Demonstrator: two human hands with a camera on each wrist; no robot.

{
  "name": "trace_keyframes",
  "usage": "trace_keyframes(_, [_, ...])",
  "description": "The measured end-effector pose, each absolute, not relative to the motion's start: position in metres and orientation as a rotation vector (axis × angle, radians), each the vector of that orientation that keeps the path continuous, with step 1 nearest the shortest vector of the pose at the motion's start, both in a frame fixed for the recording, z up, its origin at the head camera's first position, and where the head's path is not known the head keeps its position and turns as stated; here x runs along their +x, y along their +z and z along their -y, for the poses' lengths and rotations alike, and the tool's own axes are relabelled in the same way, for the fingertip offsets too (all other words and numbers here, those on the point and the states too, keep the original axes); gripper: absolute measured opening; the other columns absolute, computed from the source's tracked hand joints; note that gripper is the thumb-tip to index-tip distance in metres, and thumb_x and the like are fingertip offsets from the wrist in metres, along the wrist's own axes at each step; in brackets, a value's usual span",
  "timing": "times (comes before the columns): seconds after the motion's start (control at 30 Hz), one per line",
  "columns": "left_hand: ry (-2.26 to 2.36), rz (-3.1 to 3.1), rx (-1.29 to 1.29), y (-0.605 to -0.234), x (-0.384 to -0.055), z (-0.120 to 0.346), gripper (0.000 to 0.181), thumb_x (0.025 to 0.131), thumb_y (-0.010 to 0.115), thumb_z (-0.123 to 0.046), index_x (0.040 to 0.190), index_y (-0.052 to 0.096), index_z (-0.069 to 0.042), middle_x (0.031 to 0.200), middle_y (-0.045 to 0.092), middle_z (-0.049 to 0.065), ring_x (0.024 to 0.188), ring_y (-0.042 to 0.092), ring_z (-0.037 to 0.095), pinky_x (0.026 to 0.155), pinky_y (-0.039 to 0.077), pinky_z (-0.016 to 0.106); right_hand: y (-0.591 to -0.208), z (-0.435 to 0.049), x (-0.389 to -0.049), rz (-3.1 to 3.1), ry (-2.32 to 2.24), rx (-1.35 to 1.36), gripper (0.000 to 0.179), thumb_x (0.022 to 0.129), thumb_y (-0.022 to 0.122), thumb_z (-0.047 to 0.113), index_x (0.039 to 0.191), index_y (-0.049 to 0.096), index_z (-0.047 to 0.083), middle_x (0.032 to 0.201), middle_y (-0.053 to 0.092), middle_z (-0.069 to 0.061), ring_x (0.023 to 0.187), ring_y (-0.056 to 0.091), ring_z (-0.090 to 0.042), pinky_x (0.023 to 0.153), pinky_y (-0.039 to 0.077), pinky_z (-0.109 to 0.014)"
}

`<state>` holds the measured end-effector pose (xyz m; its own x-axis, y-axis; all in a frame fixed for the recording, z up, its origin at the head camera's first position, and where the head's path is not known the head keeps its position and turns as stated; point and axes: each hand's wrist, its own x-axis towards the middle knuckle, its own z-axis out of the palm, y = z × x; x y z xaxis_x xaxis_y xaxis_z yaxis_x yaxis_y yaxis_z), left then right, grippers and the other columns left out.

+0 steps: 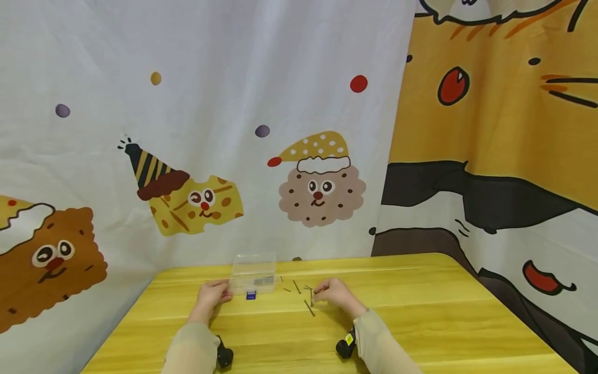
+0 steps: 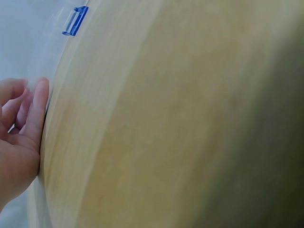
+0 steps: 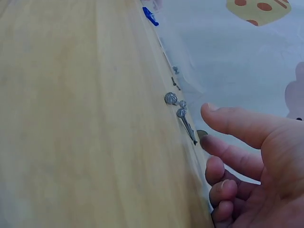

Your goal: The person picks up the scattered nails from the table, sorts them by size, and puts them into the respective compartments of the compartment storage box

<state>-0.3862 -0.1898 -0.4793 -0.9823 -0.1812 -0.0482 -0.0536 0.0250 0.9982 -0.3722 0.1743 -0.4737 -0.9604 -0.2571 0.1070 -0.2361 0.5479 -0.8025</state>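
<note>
Box (image 1: 238, 285), one, see-through plastic: near the far edge of the bench (image 1: 261, 332), left of its middle. Lid (image 1: 254, 263) raised at the back; blue latch (image 1: 251, 295) at the front. Greyish contents (image 1: 264, 281) at the right end, too small to name.

Nails (image 1: 309, 308), several, long and short: loose on the bench between the box and my right side, round heads textured.

Left hand (image 1: 212, 297), mine: at the box's left end, thumb and fingers loosely parted; whether they press the wall, I cannot tell.

Right hand (image 1: 335, 293), mine: beside the nails, thumb and forefinger apart, other fingers loosely bent, nothing pinched that I can see.

Handling, my judgement: take such thin nails singly, fingertips just under the head; steady the box lightly, without shoving it toward the far edge.

Room: the far edge runs close behind the box, with the curtain (image 1: 205, 78) beyond. The widest stretches lie toward the near edge and rightward to the right edge; low sideways travel between nails and box suits best.
</note>
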Motion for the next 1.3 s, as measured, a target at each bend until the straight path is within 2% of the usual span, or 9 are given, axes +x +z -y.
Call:
trace_keyframes(0.27, [-2.094, 2.201, 0.238, -0.480, -0.386, 0.190, 0.040, 0.096, 0.052, 0.000, 0.129, 0.046, 0.022, 0.082, 0.066, 0.021, 0.066, 0.065, 0.015, 0.061, 0.059, 0.025, -0.471, -0.168, -0.367, -2.772, -1.392, -0.411, 0.030, 0.076, 0.082, 0.017, 0.097, 0.072, 0.000, 0.092, 0.067, -0.004, 0.083, 0.060, -0.021, 0.072, 0.054, -0.039])
trace_keyframes(0.5, [-2.100, 2.216, 0.229, -0.481, -0.383, 0.191, 0.040, 0.096, 0.052, 0.000, 0.129, 0.046, 0.022, 0.079, 0.066, 0.018, 0.066, 0.065, 0.015, 0.062, 0.059, 0.026, -0.476, -0.164, -0.367, -2.834, -1.326, -0.374, 0.026, 0.073, 0.085, 0.020, 0.087, 0.068, 0.005, 0.083, 0.063, 0.000, 0.074, 0.055, -0.017, 0.064, 0.050, -0.033])
trace_keyframes(0.67, [-2.084, 2.218, 0.245, -0.481, -0.383, 0.190, 0.039, 0.096, 0.053, -0.001, 0.129, 0.047, 0.021, 0.084, 0.066, 0.021, 0.068, 0.065, 0.015, 0.063, 0.059, 0.026, -0.473, -0.163, -0.365, -2.829, -1.331, -0.351, 0.025, 0.072, 0.085, 0.018, 0.084, 0.067, 0.005, 0.080, 0.061, 0.000, 0.072, 0.054, -0.017, 0.062, 0.049, -0.032])
trace_keyframes(0.97, [-2.081, 2.211, 0.269, -0.480, -0.387, 0.191, 0.039, 0.097, 0.053, -0.003, 0.128, 0.049, 0.020, 0.090, 0.065, 0.024, 0.072, 0.066, 0.018, 0.064, 0.059, 0.026, -0.466, -0.173, -0.369, -2.843, -1.332, -0.429, 0.011, 0.073, 0.079, 0.008, 0.082, 0.074, 0.003, 0.080, 0.067, 0.001, 0.072, 0.057, -0.015, 0.063, 0.052, -0.032])
trace_keyframes(1.3, [-2.100, 2.204, 0.252, -0.478, -0.385, 0.190, 0.039, 0.097, 0.053, -0.002, 0.128, 0.048, 0.021, 0.089, 0.065, 0.025, 0.070, 0.066, 0.017, 0.064, 0.059, 0.027, -0.470, -0.195, -0.373, -2.858, -1.307, -0.522, 0.007, 0.081, 0.076, 0.010, 0.085, 0.078, 0.005, 0.087, 0.072, -0.005, 0.083, 0.065, -0.022, 0.078, 0.056, -0.044])
